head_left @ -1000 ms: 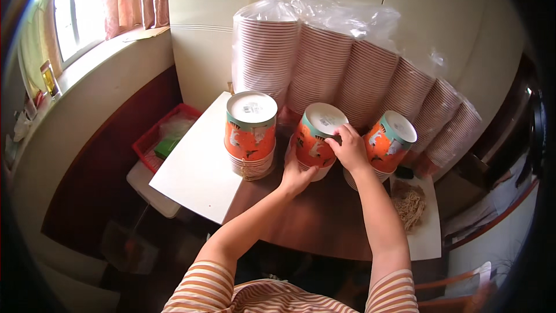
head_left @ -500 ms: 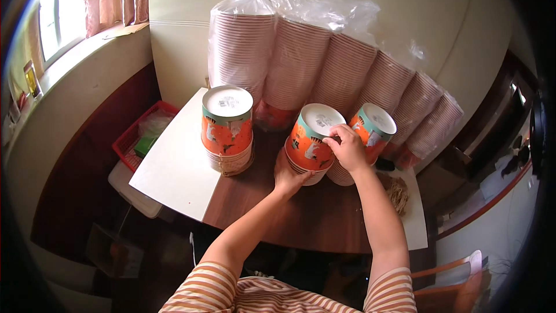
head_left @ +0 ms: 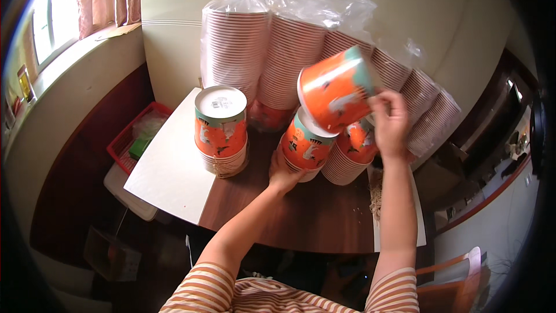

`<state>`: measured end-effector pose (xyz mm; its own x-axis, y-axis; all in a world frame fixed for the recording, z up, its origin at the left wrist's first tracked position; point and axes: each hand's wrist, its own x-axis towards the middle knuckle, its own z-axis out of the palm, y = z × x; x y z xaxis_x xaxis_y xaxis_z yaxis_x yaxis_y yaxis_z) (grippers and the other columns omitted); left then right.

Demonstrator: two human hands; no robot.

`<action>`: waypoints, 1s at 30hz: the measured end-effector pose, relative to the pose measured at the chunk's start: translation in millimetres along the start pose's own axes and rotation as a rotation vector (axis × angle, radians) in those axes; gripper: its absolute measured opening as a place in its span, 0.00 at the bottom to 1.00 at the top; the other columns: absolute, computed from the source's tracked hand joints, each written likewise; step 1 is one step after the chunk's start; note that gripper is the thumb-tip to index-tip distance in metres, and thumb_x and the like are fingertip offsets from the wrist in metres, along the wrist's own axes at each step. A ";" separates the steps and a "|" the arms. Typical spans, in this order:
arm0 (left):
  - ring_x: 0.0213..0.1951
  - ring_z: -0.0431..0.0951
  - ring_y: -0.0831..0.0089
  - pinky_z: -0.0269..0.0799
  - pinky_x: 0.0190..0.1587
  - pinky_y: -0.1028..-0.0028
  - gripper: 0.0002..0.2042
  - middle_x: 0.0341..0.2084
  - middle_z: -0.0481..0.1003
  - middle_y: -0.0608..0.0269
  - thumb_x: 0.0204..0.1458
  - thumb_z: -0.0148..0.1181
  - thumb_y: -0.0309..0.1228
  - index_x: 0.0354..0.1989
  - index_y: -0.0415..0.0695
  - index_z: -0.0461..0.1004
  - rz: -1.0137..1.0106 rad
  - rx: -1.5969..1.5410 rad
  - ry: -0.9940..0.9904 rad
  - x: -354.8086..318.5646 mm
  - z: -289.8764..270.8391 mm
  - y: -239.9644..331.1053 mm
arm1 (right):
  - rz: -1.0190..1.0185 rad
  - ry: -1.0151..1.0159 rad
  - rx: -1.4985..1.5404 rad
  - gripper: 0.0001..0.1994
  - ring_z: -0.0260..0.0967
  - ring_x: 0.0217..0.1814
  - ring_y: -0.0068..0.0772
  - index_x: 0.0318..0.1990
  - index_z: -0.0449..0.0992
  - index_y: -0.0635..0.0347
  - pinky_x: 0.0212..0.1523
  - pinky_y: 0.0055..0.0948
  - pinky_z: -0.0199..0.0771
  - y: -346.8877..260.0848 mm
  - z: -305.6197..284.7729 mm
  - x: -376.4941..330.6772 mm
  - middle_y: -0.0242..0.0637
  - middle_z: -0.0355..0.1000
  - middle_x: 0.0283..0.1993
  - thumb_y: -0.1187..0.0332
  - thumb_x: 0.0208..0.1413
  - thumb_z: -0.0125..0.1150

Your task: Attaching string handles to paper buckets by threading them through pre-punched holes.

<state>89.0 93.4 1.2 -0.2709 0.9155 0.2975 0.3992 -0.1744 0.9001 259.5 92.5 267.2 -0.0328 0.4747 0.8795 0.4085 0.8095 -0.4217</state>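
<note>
Orange-and-teal paper tub [head_left: 335,90] tilts above the middle stack [head_left: 304,146], its base edge pinched by the right hand [head_left: 391,124]; the left hand [head_left: 282,175] curls around that stack; a slipping one-edge pinch could drop the tub onto the right-hand stack [head_left: 349,156]

Right hand [head_left: 389,119] with a tilted orange cup [head_left: 336,90] — left hand [head_left: 284,175] around the middle cup stack [head_left: 306,149]

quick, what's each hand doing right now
Left hand: holding the lower side of the middle cup stack.
Right hand: holding a tilted orange cup by its teal end.
</note>
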 end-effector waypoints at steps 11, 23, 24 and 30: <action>0.41 0.75 0.79 0.69 0.44 0.77 0.25 0.41 0.74 0.64 0.59 0.55 0.35 0.63 0.39 0.59 -0.061 -0.771 -0.524 -57.6 -101.8 82.9 | 1.175 0.408 1.161 0.19 0.65 0.61 0.37 0.60 0.64 0.64 0.62 0.38 0.68 19.1 -52.2 -220.2 0.41 0.68 0.59 0.65 0.66 0.44; 0.37 0.76 0.81 0.72 0.42 0.79 0.16 0.35 0.78 0.61 0.50 0.52 0.21 0.48 0.30 0.73 -0.136 -0.405 -0.493 -59.6 -137.3 80.5 | 0.898 -0.355 0.292 0.27 0.69 0.46 0.24 0.60 0.67 0.63 0.44 0.26 0.71 2.5 -82.6 -234.2 0.37 0.69 0.53 0.50 0.63 0.48; 0.37 0.76 0.81 0.72 0.42 0.79 0.16 0.35 0.78 0.61 0.50 0.52 0.21 0.48 0.30 0.73 -0.142 -0.400 -0.499 -60.6 -138.7 83.2 | 0.755 -0.378 0.334 0.27 0.68 0.46 0.23 0.59 0.68 0.65 0.44 0.24 0.69 -5.2 -78.6 -212.1 0.37 0.69 0.53 0.52 0.62 0.50; 0.37 0.75 0.80 0.72 0.44 0.78 0.17 0.36 0.78 0.61 0.50 0.52 0.21 0.49 0.31 0.73 -0.165 -0.310 -0.625 -65.0 -147.0 113.8 | 0.701 -0.727 0.172 0.14 0.74 0.41 0.35 0.43 0.75 0.68 0.45 0.31 0.71 -42.0 -54.9 -155.4 0.46 0.75 0.38 0.71 0.50 0.55</action>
<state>23.3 -39.3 131.1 0.2835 0.9590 -0.0051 0.1044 -0.0255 0.9942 297.6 -34.2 160.3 -0.4051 0.9087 0.1004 0.4141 0.2803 -0.8660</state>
